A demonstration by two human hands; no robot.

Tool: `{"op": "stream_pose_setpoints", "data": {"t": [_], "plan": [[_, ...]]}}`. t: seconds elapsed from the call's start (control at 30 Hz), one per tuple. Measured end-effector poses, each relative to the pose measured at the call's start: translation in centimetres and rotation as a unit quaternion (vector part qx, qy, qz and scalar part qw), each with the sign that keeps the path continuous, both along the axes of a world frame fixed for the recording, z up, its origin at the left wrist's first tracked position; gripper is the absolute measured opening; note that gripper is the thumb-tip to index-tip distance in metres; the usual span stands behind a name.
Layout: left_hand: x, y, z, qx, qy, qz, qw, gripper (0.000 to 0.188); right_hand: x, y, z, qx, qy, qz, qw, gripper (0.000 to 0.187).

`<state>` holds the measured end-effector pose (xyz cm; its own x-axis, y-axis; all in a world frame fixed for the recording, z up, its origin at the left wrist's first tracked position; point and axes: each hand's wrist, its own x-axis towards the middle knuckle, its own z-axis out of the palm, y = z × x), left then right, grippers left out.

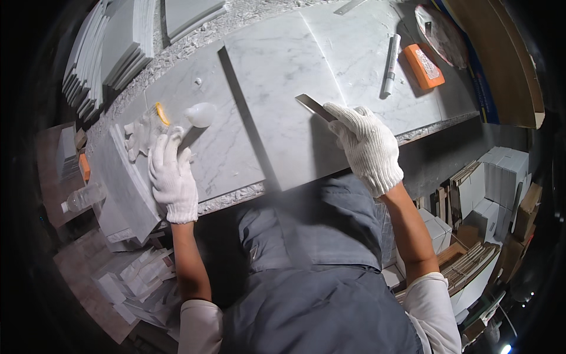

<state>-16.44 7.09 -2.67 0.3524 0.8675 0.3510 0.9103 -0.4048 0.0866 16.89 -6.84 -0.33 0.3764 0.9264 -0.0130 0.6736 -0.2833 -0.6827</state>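
Both my hands wear white knitted gloves. My right hand (367, 144) grips a flat metal blade (311, 105), whose squared tip points left above the grey-veined marble slabs (271, 59); any handle is hidden in the glove. On the left, my left hand (173, 177) lies near the slab edge, fingers stretched and slightly apart. Its fingertips are at a crumpled white rag (138, 138); whether they press on it I cannot tell. Beside them are a yellow curved piece (162, 114) and a translucent white rounded object (200, 115).
A white marker (391, 65) and an orange block (424, 66) lie at the right. Stacked pale tiles (127, 44) stand far left. A clear bottle (82, 197) lies left of the bench. Cardboard (507, 59) rises at far right, with white boxes (504, 171) below.
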Motion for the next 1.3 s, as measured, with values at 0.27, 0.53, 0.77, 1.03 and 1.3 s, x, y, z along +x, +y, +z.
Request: {"op": "stream_pose_setpoints", "data": {"t": [0.27, 0.53, 0.77, 1.03, 1.3], "plan": [[0.3, 0.4, -0.5, -0.033, -0.197, -0.023, 0.980, 0.021, -0.3, 0.4, 0.3, -0.036, -0.075, 0.061, 0.995, 0.027], [0.8, 0.0, 0.0, -0.001, -0.189, -0.025, 0.982, 0.020, -0.2, 1.4, 0.1, -0.047, -0.087, 0.065, 0.993, 0.030], [0.6, -0.1, 0.2, 0.003, -0.181, -0.028, 0.983, 0.019, 0.3, 1.8, 0.0, -0.055, -0.056, 0.088, 0.993, 0.030], [0.7, 0.1, 1.9, 0.038, -0.181, -0.047, 0.982, 0.024, 0.4, 1.9, 0.0, -0.063, -0.089, 0.115, 0.987, 0.029], [0.6, 0.0, 2.5, 0.105, -0.167, -0.067, 0.978, 0.025, 1.0, 2.3, -0.7, -0.072, -0.054, 0.135, 0.987, 0.027]]}}
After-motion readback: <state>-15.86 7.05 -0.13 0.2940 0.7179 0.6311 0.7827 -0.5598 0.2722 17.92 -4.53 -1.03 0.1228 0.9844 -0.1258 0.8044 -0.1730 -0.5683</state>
